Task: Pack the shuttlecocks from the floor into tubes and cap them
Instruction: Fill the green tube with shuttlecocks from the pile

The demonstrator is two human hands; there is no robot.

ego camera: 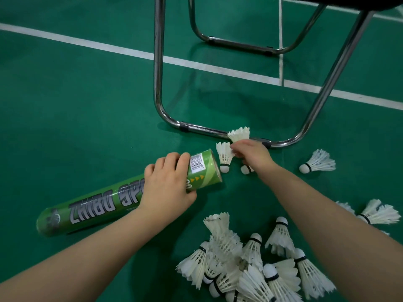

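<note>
Loading step, mid-frame: left hand [168,182] grips the tube [93,210] near its mouth; right hand [253,153] pinches perhaps two shuttlecocks [224,154] just beside it. Next: align corks with the mouth. Pile [250,269] lies lower right.

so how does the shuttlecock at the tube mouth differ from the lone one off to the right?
The first shuttlecock is upright, cork down; the lone shuttlecock lies on its side, cork left. The first is pinched by the right hand; the lone one is untouched. Both: white feathers, white cork, dark band.
</note>
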